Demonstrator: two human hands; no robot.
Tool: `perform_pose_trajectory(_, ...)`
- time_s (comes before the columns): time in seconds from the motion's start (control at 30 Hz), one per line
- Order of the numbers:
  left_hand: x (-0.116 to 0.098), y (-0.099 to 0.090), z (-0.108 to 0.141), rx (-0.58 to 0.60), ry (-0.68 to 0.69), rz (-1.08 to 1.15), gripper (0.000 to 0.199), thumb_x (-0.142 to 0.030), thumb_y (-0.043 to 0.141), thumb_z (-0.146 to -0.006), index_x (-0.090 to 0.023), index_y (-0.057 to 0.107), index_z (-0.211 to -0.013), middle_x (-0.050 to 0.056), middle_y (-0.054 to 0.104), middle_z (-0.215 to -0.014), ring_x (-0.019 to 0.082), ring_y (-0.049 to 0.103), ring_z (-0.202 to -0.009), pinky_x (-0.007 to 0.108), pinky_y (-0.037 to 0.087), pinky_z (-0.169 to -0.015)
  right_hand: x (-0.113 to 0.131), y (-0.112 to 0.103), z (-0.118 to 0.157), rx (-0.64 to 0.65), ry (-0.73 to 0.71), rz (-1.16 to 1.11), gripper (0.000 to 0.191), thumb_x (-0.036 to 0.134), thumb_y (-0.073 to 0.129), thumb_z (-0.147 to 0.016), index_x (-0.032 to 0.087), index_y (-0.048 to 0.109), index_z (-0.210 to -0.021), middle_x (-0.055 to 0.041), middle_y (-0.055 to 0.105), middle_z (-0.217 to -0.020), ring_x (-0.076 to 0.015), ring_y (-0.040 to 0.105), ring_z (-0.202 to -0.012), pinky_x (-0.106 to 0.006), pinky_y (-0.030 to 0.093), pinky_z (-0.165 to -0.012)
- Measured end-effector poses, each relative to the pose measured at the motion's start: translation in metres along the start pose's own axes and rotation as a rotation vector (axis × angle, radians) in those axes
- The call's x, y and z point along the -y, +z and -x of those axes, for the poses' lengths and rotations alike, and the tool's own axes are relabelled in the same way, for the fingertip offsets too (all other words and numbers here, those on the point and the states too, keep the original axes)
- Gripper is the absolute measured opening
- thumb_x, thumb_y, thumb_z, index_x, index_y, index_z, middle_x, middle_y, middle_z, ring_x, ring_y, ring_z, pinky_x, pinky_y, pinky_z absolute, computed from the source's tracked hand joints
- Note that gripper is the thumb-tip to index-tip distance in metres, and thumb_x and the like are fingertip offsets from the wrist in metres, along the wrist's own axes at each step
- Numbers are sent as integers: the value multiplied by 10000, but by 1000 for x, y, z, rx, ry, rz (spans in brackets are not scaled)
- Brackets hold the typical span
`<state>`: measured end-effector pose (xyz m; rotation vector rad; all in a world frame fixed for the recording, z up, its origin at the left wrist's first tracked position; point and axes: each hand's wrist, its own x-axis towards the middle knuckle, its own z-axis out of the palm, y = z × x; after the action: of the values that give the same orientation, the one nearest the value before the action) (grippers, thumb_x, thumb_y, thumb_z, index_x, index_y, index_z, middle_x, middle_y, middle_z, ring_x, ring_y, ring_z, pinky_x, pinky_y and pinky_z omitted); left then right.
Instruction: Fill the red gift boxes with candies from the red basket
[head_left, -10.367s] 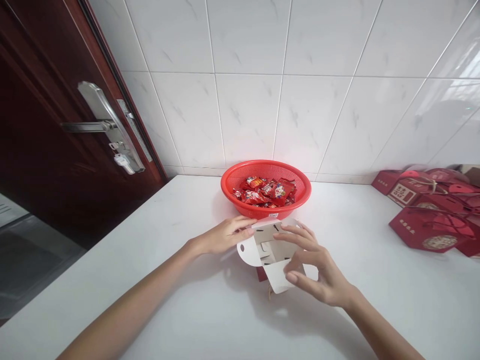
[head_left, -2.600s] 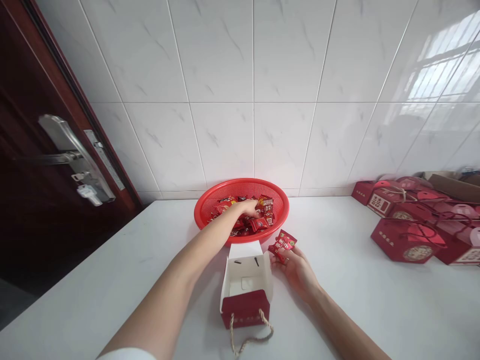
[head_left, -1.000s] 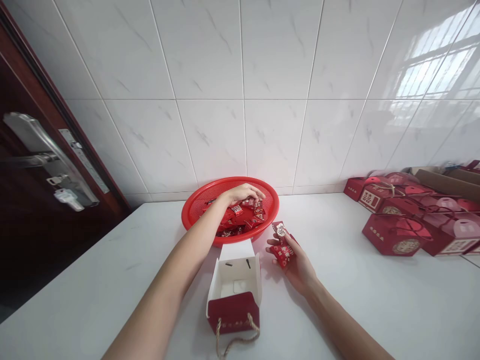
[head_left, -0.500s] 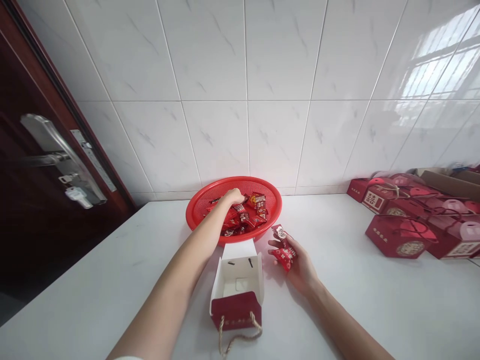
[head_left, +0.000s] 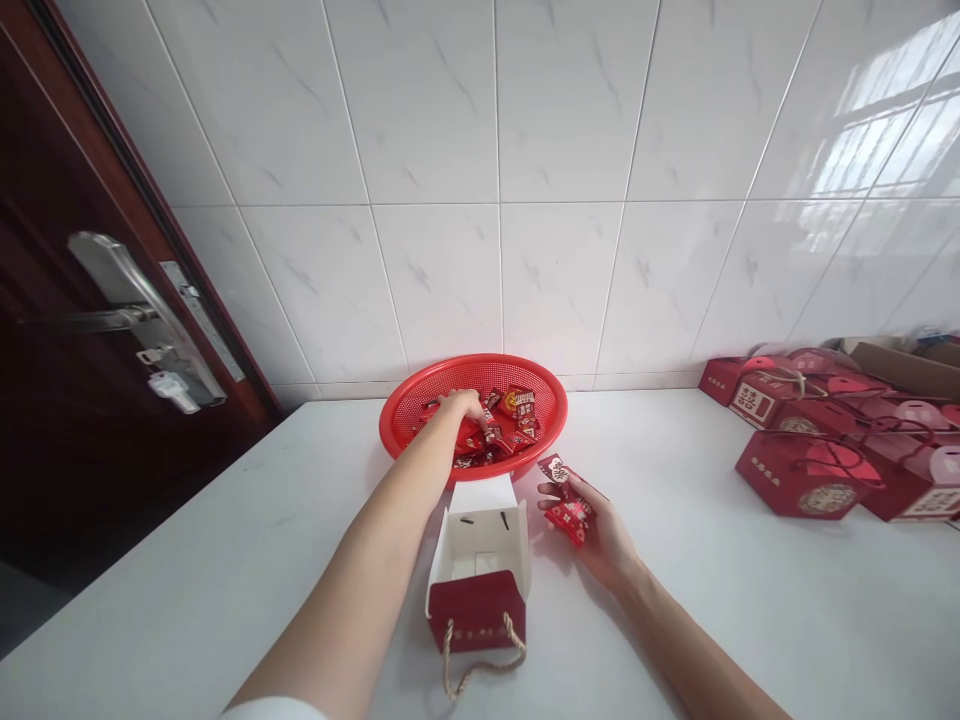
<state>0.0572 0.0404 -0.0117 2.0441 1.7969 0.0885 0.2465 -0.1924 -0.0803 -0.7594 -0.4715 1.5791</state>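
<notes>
A red plastic basket (head_left: 551,440) with several red-wrapped candies (head_left: 517,405) stands against the tiled wall. My left hand (head_left: 465,405) reaches into it among the candies; its fingertips are partly hidden, so any grip there cannot be made out. Right of the basket, my right hand (head_left: 589,525) holds red candy packets (head_left: 570,515) between its curled fingers, palm turned up. Between my forearms sits an open dark red box (head_left: 478,608) with a white inside, its lid tilted back toward the basket and its rope handle hanging in front.
Several closed red gift boxes (head_left: 806,475) are clustered at the right, with an open brown carton (head_left: 907,370) behind them. The white table (head_left: 247,540) meets the tiled wall at the back. A dark red door (head_left: 60,400) with a metal handle is at the left.
My left hand has shifted slightly within the basket, its fingers now lower among the candies. My right hand keeps its packets. The view has turned slightly.
</notes>
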Motion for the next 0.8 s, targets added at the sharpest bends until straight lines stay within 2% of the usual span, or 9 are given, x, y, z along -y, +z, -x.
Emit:
perform_pose_trajectory(0.17, -6, 1, 4, 56, -47, -31, 331, -359, 641, -962, -163, 623, -1228, 95, 638, -1246, 247, 644, -1092, 453, 557, -920, 0, 2, 1, 10, 5, 5, 231, 289, 782, -768, 142, 767, -945, -106, 777, -817, -192, 704, -661, -249, 553, -519)
perform_pose_trajectory(0.43, -10, -4, 12, 147, 5, -6, 319, -360, 628, -972, -150, 627, -1211, 87, 656, -1189, 222, 668, -1005, 407, 587, -846, 0, 3, 2, 1, 24, 7, 239, 302, 788, -748, 152, 750, -930, -88, 776, -811, -184, 689, -631, -277, 582, -547)
perform_pose_trajectory(0.63, -25, -6, 21, 270, 62, -59, 292, -369, 657, -951, -148, 657, -1141, 77, 669, -1157, 227, 662, -1017, 422, 570, -878, -1, 2, 1, -7, 31, 11, 254, 312, 795, -735, 163, 735, -932, -81, 774, -804, -192, 689, -595, -296, 583, -520)
perform_pose_trajectory(0.8, -29, -5, 19, 320, 90, -96, 259, -351, 688, -927, -149, 664, -1087, 67, 670, -1122, 214, 659, -975, 400, 568, -849, -3, 1, 0, -10, 31, 13, 274, 336, 807, -745, 181, 716, -951, -72, 772, -806, -203, 704, -597, -309, 584, -520)
